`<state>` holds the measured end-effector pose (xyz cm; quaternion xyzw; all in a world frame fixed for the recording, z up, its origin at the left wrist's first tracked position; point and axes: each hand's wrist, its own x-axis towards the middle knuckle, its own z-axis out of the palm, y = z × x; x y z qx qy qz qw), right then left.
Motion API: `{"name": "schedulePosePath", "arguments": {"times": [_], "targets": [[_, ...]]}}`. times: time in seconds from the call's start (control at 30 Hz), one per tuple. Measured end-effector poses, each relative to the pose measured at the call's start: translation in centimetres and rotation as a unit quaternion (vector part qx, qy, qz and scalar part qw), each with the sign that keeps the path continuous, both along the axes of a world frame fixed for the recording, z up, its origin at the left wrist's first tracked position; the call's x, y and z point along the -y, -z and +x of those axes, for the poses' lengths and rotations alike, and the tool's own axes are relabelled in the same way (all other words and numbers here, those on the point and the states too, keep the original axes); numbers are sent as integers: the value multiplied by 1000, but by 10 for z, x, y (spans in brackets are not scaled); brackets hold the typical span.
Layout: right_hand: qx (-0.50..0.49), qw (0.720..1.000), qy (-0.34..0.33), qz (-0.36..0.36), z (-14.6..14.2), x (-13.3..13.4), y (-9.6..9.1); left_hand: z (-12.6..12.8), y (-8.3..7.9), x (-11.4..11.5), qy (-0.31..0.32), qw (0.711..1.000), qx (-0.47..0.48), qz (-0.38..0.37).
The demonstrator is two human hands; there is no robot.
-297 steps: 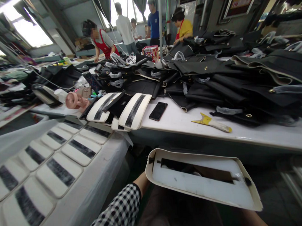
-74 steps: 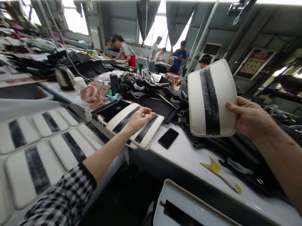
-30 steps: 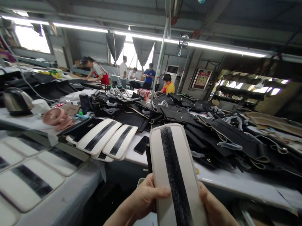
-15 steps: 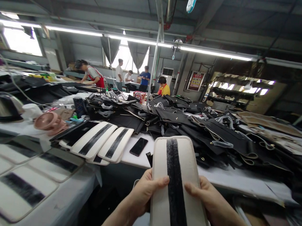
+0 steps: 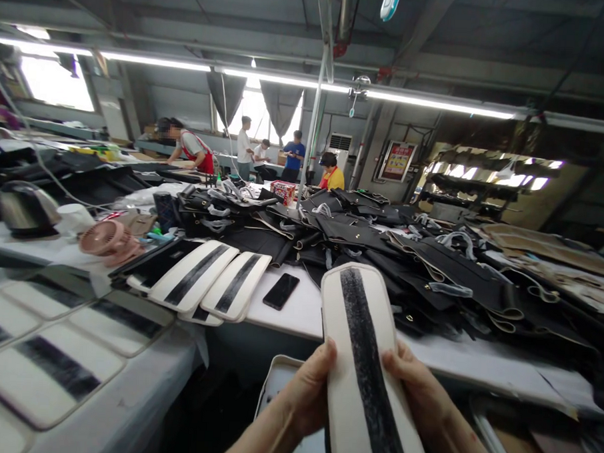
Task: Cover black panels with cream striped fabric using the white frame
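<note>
A long cream panel with rounded corners and a black lengthwise stripe is held up in front of me. My left hand grips its left edge, thumb on the near face and fingers hidden behind. On the opposite edge my right hand is closed in the same way. The panel's lower end runs out of the picture. Beyond it, similar striped panels lie stacked on the white table, beside a black phone.
Black leather-like pieces with wrapped handles pile across the table. At left are a kettle, a pink fan and more striped panels on a nearer surface. A white tray sits below my left forearm. Several people work farther back.
The panel and both hands have shifted slightly right, and the panel tilts more to the left at its top. More of the white tray shows below. The view has turned slightly left.
</note>
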<state>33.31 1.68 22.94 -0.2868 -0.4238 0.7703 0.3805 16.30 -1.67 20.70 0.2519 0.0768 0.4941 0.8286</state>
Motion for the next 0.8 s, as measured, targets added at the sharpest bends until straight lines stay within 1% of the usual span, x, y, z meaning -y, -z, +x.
{"name": "schedulePosePath", "arguments": {"times": [0.07, 0.1, 0.13, 0.17, 0.23, 0.33, 0.43, 0.5, 0.57, 0.63, 0.7, 0.8], "targets": [[51, 999, -2, 15, 17, -7, -22, -10, 0, -3, -11, 1000, 0, 28], [88, 996, -8, 27, 27, -11, -33, -17, 2, -4, -31, 999, -9, 43], [128, 991, -22, 36, 36, -15, -43, -25, 4, -5, -61, 996, -28, 52], [164, 985, -22, 43, 45, -19, -52, -34, 7, -5, -95, 993, -56, 52], [216, 975, -8, 54, 60, -29, -65, -53, 15, -6, -166, 979, -116, 29], [263, 962, 2, 78, 74, -45, -74, -84, 34, -3, -276, 943, -183, -36], [297, 950, -27, 95, 78, -58, -76, -109, 66, 5, -343, 897, -256, -112], [318, 942, -56, 96, 76, -65, -74, -121, 94, 12, -369, 866, -296, -160], [335, 934, -85, 94, 71, -71, -69, -128, 123, 21, -379, 847, -313, -202], [346, 927, -111, 90, 65, -76, -62, -130, 151, 30, -372, 839, -317, -238], [344, 927, -122, 86, 59, -80, -55, -128, 173, 38, -358, 835, -320, -268], [327, 936, -106, 75, 56, -83, -48, -119, 197, 44, -332, 838, -320, -293]]}}
